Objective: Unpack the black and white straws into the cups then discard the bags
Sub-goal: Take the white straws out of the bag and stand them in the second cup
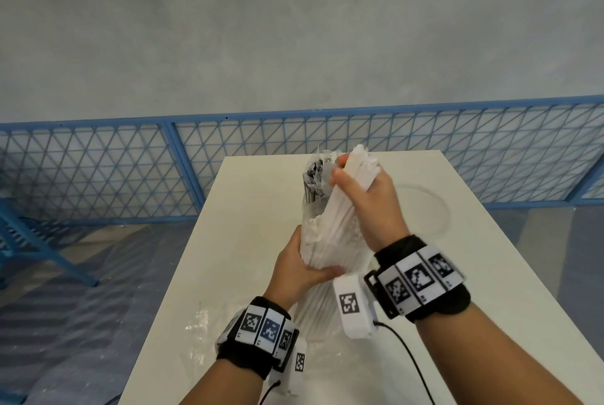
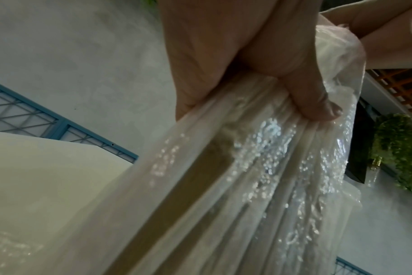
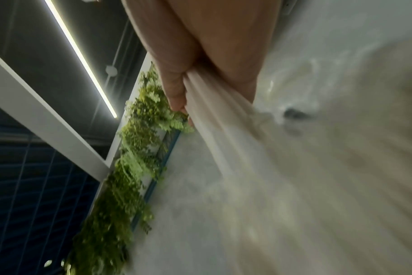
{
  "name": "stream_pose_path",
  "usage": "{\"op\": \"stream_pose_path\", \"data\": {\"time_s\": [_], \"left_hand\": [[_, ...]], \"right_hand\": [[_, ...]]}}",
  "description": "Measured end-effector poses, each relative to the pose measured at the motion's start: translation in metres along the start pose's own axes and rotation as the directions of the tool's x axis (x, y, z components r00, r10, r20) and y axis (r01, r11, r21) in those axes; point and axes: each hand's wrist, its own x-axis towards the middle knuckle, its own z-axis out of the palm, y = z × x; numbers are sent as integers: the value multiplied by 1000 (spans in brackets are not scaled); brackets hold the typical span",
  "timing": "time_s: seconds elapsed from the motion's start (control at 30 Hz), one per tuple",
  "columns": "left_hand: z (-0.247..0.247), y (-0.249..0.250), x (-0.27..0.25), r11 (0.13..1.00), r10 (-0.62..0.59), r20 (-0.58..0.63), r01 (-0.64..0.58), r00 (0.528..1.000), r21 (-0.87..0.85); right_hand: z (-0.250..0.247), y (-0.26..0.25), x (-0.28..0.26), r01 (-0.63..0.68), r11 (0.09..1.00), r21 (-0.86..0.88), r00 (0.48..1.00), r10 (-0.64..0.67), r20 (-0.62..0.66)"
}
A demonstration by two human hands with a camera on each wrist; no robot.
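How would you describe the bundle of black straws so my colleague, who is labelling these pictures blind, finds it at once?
Start at the white table and go to the two hands raised over its middle, which grip a bundle of white straws. Just behind that bundle, toward the blue fence, stand the black straws. They are the only dark sticks there, upright, held by neither hand.

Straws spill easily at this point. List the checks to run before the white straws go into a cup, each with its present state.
1. Right hand grips the upper end of the white straws: ok.
2. Left hand holds the clear bag round the lower end: ok.
3. Straws fully out of the bag: not ok.
4. Black straws already standing behind: ok.
5. Free cup for the white ones: cannot tell.
6. Bare table under the bundle: ok.
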Motion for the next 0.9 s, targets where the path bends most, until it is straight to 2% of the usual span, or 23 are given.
{"op": "stream_pose_path", "data": {"time_s": [0.1, 0.2, 0.27, 0.33, 0.43, 0.53, 0.63, 0.77, 0.87, 0.9], "left_hand": [[1, 0, 1, 1000, 3, 2, -3, 1000, -7], [2, 0, 2, 1000, 1, -2, -1, 1000, -6], [3, 0, 4, 1000, -4, -14, 5, 1000, 15], [3, 2, 5, 999, -15, -15, 15, 1000, 43], [4, 3, 5, 999, -26, -14, 26, 1000, 44], [3, 3, 4, 1000, -14, -7, 14, 1000, 21], [-1, 1, 4, 1000, -12, -13, 12, 1000, -4], [-2, -2, 5, 1000, 9, -7, -9, 1000, -19], [0, -1, 5, 1000, 21, 15, -21, 1000, 13], [0, -1, 6, 1000, 23, 15, -23, 1000, 16]], "right_hand": [[-9, -12, 8, 22, 996, 89, 999, -20, -26], [-12, -9, 4, -17, 985, 173, 1000, 19, -9], [-9, 4, -5, -89, 990, 108, 996, 87, 25], [-2, 20, -16, -156, 987, -29, 987, 157, 40], [6, 32, -19, -177, 979, -97, 984, 173, -41], [6, 23, -9, -163, 986, 21, 980, 165, -108], [-1, 8, 3, -96, 991, 93, 987, 107, -118], [-8, 3, 7, -92, 985, 143, 996, 92, 3], [-4, 16, 0, -167, 986, 29, 973, 160, 169], [-1, 21, -3, -183, 983, -8, 966, 182, 181]]}}
